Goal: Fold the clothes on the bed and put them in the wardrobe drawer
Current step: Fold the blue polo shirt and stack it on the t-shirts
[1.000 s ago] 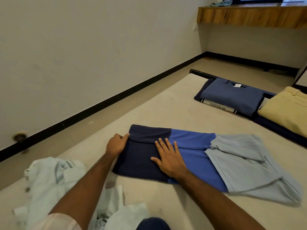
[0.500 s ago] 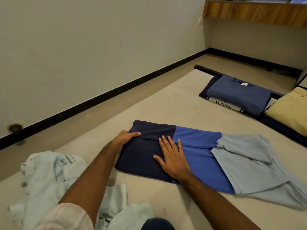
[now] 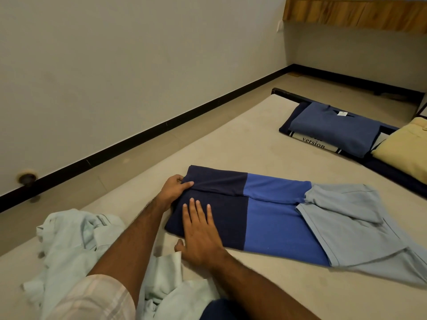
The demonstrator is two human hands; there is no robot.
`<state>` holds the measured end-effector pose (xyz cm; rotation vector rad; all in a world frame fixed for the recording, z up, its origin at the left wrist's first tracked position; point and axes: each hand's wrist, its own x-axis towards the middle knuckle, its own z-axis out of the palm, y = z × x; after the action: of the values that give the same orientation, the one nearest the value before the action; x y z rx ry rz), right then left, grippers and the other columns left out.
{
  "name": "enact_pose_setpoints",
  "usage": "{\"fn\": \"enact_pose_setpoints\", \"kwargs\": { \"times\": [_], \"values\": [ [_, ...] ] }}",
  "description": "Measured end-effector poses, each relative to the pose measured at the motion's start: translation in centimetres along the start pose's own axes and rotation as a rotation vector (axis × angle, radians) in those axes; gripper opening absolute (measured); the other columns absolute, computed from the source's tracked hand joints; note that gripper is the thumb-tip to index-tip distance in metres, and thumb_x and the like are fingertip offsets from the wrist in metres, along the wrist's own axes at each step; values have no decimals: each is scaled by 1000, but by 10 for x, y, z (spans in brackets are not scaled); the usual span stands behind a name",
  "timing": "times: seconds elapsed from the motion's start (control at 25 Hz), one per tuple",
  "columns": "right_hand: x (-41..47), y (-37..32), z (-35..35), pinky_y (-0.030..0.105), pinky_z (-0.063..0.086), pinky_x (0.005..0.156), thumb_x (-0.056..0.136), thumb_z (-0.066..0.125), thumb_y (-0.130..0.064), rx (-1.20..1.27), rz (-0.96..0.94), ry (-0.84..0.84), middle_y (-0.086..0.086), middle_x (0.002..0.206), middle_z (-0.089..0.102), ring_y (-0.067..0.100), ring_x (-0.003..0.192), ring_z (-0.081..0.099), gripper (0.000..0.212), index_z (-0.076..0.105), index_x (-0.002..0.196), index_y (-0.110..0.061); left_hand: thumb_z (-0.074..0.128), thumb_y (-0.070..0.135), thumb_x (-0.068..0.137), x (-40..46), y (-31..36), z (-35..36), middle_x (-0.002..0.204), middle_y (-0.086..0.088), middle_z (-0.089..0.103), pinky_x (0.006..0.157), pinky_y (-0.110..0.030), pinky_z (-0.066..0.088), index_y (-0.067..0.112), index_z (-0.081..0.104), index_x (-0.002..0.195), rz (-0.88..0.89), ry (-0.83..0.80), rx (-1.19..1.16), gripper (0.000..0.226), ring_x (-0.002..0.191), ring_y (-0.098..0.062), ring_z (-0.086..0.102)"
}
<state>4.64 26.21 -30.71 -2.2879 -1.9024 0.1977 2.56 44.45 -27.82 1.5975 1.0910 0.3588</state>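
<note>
A three-colour polo shirt (image 3: pixel 275 213) in navy, blue and pale grey-blue lies lengthwise folded on the beige bed (image 3: pixel 242 144). My left hand (image 3: pixel 174 189) grips the navy hem end, its thumb lying over the folded edge. Flat on the navy panel lies my right hand (image 3: pixel 198 229), fingers straight, near the shirt's front edge. A crumpled pale mint garment (image 3: pixel 76 241) lies unfolded at the lower left of the bed, partly under my left arm.
At the far right of the bed, a folded blue shirt (image 3: pixel 335 128) sits on a printed garment, next to folded tan clothing (image 3: pixel 406 148). A wall with black skirting runs along the left. A wooden shelf (image 3: pixel 355 12) hangs at the top right.
My right hand has slid back along the navy panel toward the shirt's near corner. My left hand stays on the hem end. The view has shifted slightly closer.
</note>
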Motion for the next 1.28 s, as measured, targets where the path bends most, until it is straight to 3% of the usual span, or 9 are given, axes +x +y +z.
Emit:
{"fn": "enact_pose_setpoints", "kwargs": {
  "times": [0.2,0.36,0.48,0.6,0.68,0.8,0.96,1.16,1.28],
  "values": [
    [21,-14,-2,66,-4,120,103,45,-35,-81,177,-60,28,165,-8,46,153,-5,85,-11,158,-3,62,18,98,2,-8,-4,109,-9,71,80,-28,54,5,64,117,37,-58,-51,23,100,-23,68],
    [18,-14,-12,69,-2,119,104,44,-32,-22,203,-109,24,166,-7,45,154,-3,80,-9,160,-10,54,13,101,-1,-3,-1,107,-9,71,75,-27,53,9,65,111,16,-46,-88,16,94,-21,67],
    [4,-6,-29,56,-5,125,103,39,-24,343,204,7,10,170,2,29,157,1,71,-1,162,-23,54,8,98,-7,16,5,101,-9,71,72,-28,51,9,67,106,-5,-32,-111,15,86,-20,65],
    [-14,10,-52,35,9,127,100,38,-14,812,190,161,-4,169,15,12,155,13,68,13,161,-32,53,7,94,-17,53,17,89,-11,66,64,-30,47,7,62,96,-41,-23,-158,10,74,-20,59],
    [-34,30,-67,19,16,123,98,40,-3,988,180,235,-8,165,25,4,151,22,69,25,159,-32,51,8,93,-24,85,38,85,-13,63,63,-33,45,8,58,92,-11,-40,-133,6,72,-23,57],
    [-66,61,-85,14,27,116,96,39,5,1116,254,343,-12,157,38,1,142,36,71,35,156,-31,48,13,92,-32,124,88,82,-12,57,63,-34,42,9,52,90,41,-49,4,6,73,-26,54],
    [-114,109,-99,23,47,103,99,50,-3,1167,556,509,-18,129,56,3,118,55,61,40,152,-32,48,19,93,-50,150,181,82,-12,52,61,-34,37,9,47,90,177,-81,343,11,68,-25,48],
    [-161,156,-88,27,51,87,91,53,-2,1090,760,515,-5,119,67,15,103,63,49,54,136,-23,49,20,98,-72,131,265,97,-13,58,63,-34,42,0,41,130,163,-210,562,38,77,-23,55],
    [-182,174,-79,25,52,79,92,54,-2,1087,797,485,-2,115,68,18,102,66,47,55,135,-22,51,22,99,-82,122,286,111,-17,61,68,-38,49,1,38,136,197,-224,623,44,86,-27,60]
  ]
}}
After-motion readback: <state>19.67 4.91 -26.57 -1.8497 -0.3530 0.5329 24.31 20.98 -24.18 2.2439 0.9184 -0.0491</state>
